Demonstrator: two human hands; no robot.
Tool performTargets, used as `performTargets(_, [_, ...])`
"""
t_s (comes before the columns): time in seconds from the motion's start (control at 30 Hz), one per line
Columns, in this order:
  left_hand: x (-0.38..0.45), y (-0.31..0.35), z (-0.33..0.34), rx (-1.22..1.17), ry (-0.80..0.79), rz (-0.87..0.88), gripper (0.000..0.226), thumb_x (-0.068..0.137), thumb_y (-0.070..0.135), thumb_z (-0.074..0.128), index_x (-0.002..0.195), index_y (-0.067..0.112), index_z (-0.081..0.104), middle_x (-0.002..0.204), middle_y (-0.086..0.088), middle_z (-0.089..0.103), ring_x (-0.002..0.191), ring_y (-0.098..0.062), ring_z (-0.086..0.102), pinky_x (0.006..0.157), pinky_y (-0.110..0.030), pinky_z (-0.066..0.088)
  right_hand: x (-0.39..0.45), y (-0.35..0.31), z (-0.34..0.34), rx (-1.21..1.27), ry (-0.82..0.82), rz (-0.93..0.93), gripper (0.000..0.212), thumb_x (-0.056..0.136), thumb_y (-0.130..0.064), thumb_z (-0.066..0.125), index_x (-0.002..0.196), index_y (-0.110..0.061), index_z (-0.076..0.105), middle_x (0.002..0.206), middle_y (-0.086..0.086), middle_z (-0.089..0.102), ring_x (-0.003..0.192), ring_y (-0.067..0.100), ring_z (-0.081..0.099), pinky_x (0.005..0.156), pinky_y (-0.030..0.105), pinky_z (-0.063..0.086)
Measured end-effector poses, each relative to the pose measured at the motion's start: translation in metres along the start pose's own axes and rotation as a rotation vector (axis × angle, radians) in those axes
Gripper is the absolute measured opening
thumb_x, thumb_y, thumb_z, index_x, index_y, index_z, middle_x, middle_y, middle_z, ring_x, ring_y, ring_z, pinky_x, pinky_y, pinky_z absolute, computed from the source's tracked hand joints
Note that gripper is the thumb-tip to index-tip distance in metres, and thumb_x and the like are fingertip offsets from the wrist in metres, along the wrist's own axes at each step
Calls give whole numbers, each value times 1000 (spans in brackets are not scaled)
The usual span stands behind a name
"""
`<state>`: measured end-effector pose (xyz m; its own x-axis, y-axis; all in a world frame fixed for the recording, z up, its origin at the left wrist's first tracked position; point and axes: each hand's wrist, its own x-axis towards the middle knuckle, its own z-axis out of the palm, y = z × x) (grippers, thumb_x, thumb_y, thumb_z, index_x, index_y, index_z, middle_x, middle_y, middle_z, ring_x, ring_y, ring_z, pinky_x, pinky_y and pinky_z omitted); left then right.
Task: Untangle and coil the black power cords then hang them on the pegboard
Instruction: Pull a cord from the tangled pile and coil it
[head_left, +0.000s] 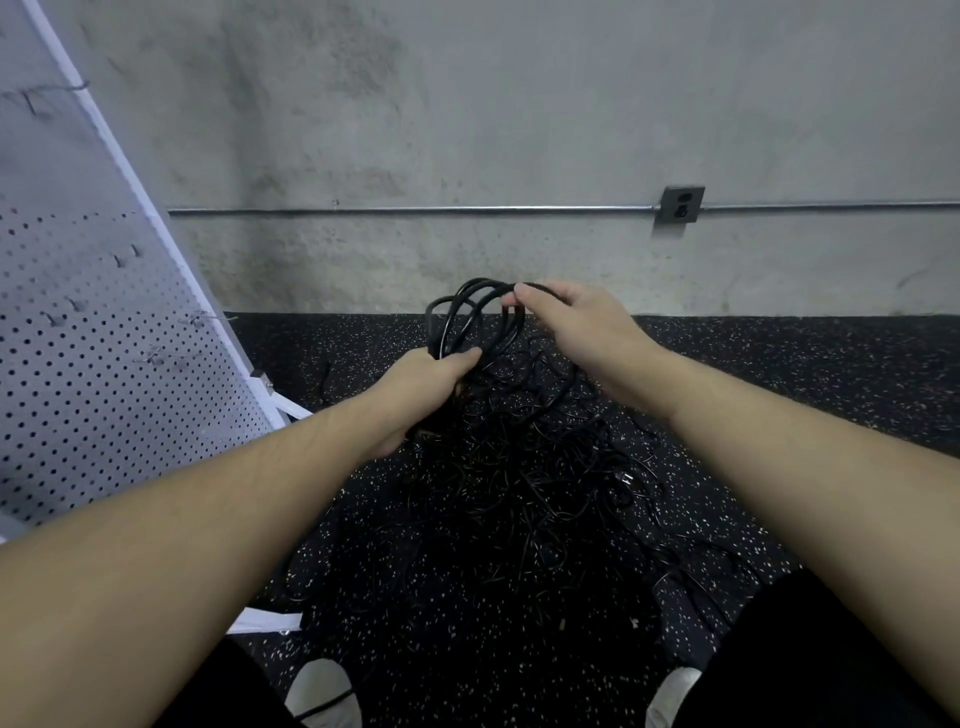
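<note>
coil (470, 317): left hand (434, 382) grips its base, right hand (576, 317) pinches top loop
floor pile (535, 467): tangled
pegboard (104, 338): hooks bare

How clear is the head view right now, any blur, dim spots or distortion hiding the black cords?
Head view: dim, flat light, so the tangled black power cords blend into the dark speckled rubber floor; the coiled loops held by both hands read clearly against the grey concrete wall; wide-angle bending tilts the white perforated pegboard, whose upper part looks soft.
</note>
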<state>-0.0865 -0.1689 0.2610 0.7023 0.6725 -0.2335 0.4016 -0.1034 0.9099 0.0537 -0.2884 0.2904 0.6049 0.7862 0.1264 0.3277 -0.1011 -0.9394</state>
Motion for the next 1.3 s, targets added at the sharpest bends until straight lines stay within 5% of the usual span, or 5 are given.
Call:
performTargets(0.3, [-13,9,14,-3,-243,190,41,99,48,60,75,15,66,72,-3,58,64,-17,53,63,-33,44,4,7,15,410,212,250,58,87,-53,74,122,-22,41,108,11,72,83,27,76,67,44,64])
performTargets(0.5, [-18,5,6,-145,-306,38,26,100,34,60,86,15,70,68,-1,64,54,-10,59,49,-22,47,-2,-1,11,548,15,384,40,92,-52,68,87,-13,66,65,2,68,61,16,68,47,21,51])
performTargets(0.67, [-15,5,4,-330,-446,-93,40,101,31,56,127,4,69,126,-13,70,100,-20,67,74,-26,55,5,-10,22,658,155,384,41,95,-50,66,76,-15,53,48,-6,44,41,10,44,47,22,46])
performTargets(1.07, [-25,16,8,-468,-703,-67,21,94,33,53,91,19,69,76,0,53,61,-13,52,78,-42,59,8,-12,10,745,36,346,34,98,-42,62,77,-15,58,54,-4,42,37,4,29,32,15,28])
performTargets(1.3, [-19,15,15,-476,-485,-14,31,105,35,47,90,23,71,68,5,50,57,-10,49,55,-27,48,4,13,13,508,-105,341,72,100,-72,19,102,-20,70,88,6,73,75,19,67,83,40,60])
